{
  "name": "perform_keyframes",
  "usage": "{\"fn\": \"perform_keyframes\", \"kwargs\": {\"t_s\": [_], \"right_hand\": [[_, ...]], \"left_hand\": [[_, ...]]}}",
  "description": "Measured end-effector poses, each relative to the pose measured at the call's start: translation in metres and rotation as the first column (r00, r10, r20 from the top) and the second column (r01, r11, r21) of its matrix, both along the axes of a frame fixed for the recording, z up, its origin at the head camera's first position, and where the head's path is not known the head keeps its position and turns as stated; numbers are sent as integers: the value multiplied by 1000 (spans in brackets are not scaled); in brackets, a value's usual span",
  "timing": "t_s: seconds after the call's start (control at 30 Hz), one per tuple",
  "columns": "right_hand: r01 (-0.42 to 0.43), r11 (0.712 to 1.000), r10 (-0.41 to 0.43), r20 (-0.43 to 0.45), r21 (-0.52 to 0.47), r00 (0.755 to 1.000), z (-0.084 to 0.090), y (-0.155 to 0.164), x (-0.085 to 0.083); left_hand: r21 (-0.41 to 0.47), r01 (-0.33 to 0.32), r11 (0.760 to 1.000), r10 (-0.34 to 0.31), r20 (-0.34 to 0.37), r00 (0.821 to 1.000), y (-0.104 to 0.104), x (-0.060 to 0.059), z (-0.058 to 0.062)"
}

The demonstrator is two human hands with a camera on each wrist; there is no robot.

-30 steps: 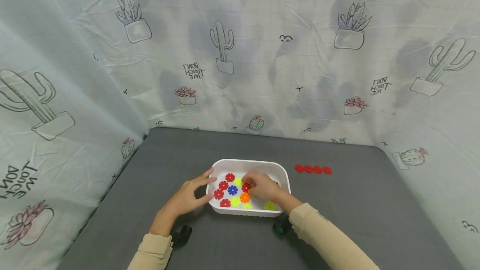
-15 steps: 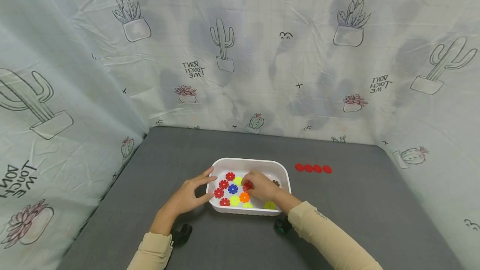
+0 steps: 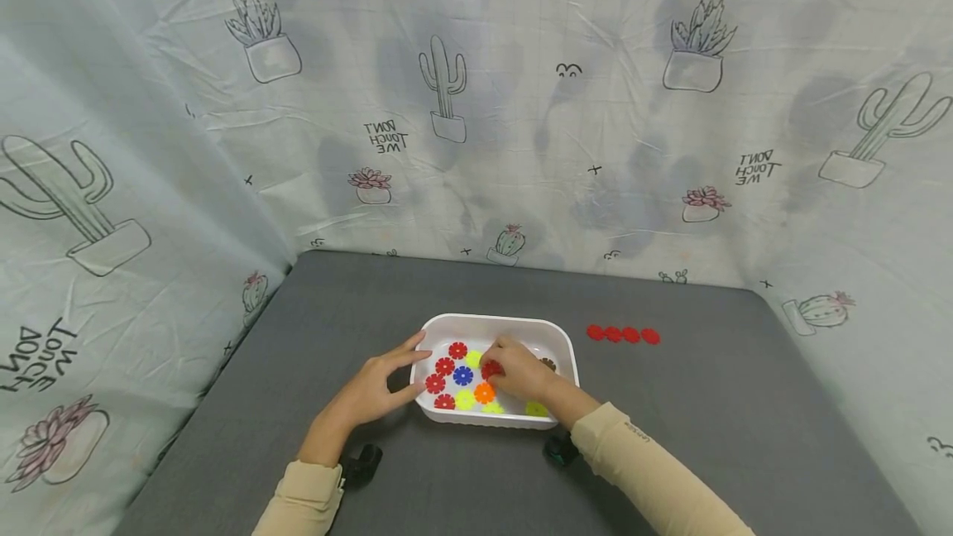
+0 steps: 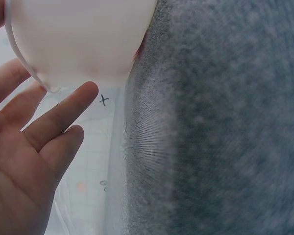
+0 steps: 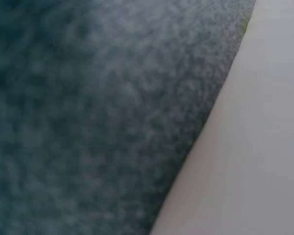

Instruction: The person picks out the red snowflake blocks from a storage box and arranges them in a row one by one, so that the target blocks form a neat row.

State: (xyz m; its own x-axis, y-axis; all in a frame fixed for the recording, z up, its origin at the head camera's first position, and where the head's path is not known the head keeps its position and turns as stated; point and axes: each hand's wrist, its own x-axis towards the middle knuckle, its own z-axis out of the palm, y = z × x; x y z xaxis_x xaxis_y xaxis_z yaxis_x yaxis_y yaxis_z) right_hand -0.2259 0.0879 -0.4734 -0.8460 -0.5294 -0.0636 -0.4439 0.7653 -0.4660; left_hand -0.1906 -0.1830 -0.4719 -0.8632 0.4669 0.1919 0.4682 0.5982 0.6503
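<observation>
A white plastic tub (image 3: 497,326) sits on the grey table and holds several flower-shaped discs in red, blue, yellow and orange. My left hand (image 3: 375,387) rests with straight fingers against the tub's left wall; the left wrist view shows those fingers (image 4: 63,110) touching the tub (image 4: 83,39). My right hand (image 3: 517,369) reaches into the tub and its fingertips pinch a red disc (image 3: 490,370) beside the blue disc (image 3: 462,375). The right wrist view shows only grey cloth and the white tub wall (image 5: 255,147).
A row of several red discs (image 3: 622,335) lies on the table right of the tub. Printed cactus cloth (image 3: 476,106) walls the table on the back and both sides. Grey table surface (image 3: 730,404) stretches around the tub.
My right hand's fingers have closed a little more on the red disc. The left hand and the tub have stayed put.
</observation>
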Motion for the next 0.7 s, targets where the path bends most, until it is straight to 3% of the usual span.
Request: {"fn": "perform_keyframes", "kwargs": {"t_s": [0.27, 0.5, 0.7], "right_hand": [[47, 996, -45, 34, -70, 998, 5, 3, 1], [55, 996, -53, 30, -76, 998, 5, 5, 1], [110, 987, -98, 103, -115, 990, 7, 6, 0]], "left_hand": [[1, -3, 1000, 3, 21, 1000, 0, 0, 0], [-1, -6, 1000, 6, 19, 1000, 0, 1, -1], [11, 12, 1000, -12, 6, 1000, -1, -1, 0]]}}
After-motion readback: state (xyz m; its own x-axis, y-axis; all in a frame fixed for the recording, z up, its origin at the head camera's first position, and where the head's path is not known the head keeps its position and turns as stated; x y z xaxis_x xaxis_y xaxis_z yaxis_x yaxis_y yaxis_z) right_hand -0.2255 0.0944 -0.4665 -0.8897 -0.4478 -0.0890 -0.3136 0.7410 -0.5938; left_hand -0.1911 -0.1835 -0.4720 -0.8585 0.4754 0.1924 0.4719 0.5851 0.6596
